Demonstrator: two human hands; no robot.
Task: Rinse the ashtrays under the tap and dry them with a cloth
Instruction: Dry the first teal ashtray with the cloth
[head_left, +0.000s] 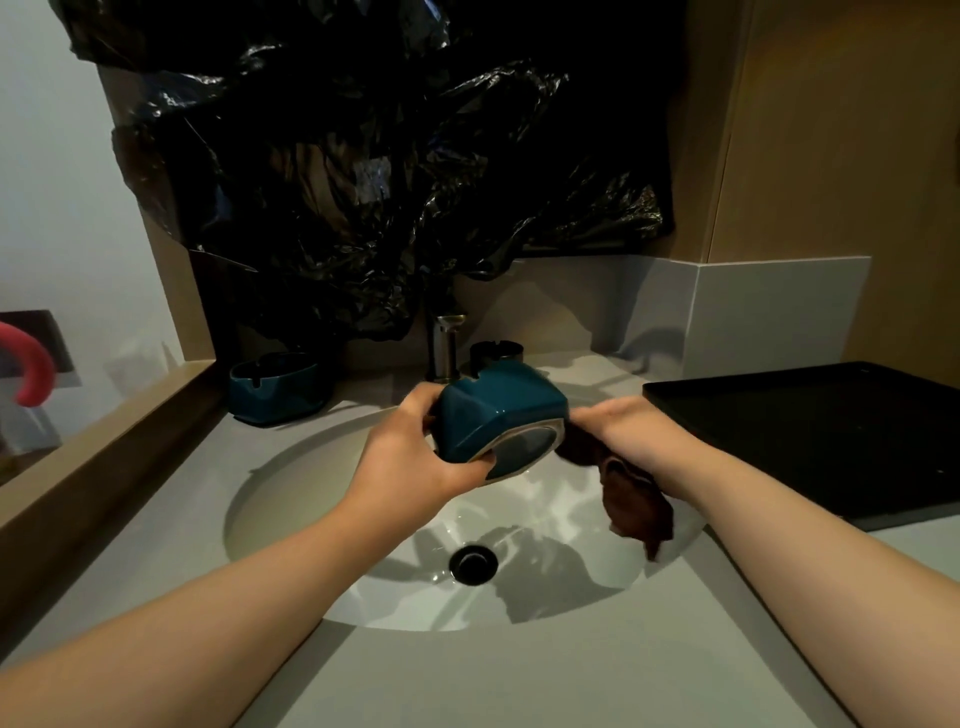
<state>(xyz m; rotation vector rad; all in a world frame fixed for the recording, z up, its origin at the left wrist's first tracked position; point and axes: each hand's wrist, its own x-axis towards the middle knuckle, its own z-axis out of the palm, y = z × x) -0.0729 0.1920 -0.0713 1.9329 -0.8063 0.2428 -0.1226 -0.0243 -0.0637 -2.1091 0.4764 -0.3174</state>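
Here the left hand (415, 460) grips a teal ashtray (496, 410) above the sink (291, 499), with the fingers curled round its left side and the thumb under its lower edge. The ashtray is turned on its side, so the round base faces toward the camera and a little downward. The right hand (626, 428) is just at the right side of the ashtray and holds a brown cloth (636, 501). The cloth is bunched under the palm, touches the ashtray, and its loose end hangs down over the basin. The fingertips of this hand are hidden behind the ashtray and the cloth, so it is not possible to tell exactly how they lie, but the hand is closed on the cloth.

The black drain (473, 564) is at the bottom of the basin, below both hands. The tap (444, 347) stands behind the held ashtray at the back of the grey counter (498, 680). A second teal ashtray (272, 387) sits upright on the counter left of the tap, and a dark ashtray (496, 352) sits just right of the tap. A black tray (810, 441) lies on the counter at the right side. A black plastic sheet (363, 182) hangs on the wall above the tap. A pink curved thing (34, 366) shows at the far left edge
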